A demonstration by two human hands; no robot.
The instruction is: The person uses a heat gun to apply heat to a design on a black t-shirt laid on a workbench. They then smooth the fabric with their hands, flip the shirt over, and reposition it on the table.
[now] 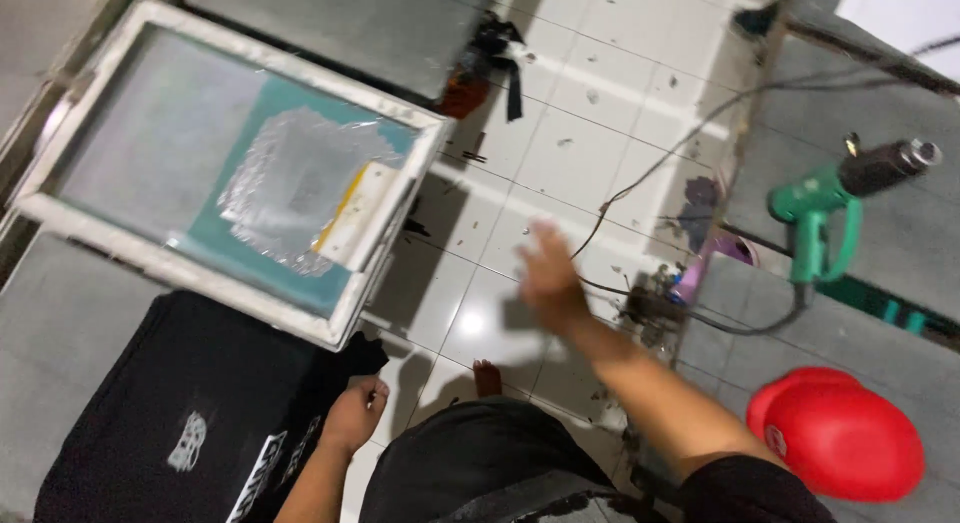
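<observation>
While the screen frame (230, 173) tilts up | left hand (352, 415) grips black shirt (190, 413) | right hand (548, 273) open, blurred, toward heat gun (830, 208) | best keep shirt flat.

I see open tiled floor (600, 113) between the tables. The raised screen frame (230, 163) blocks the left; cable (650, 178) crosses right.

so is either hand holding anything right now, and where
The left hand grips the edge of the black garment on the board. The right hand is blurred, open in mid-air over the tiled floor, holding nothing.
</observation>
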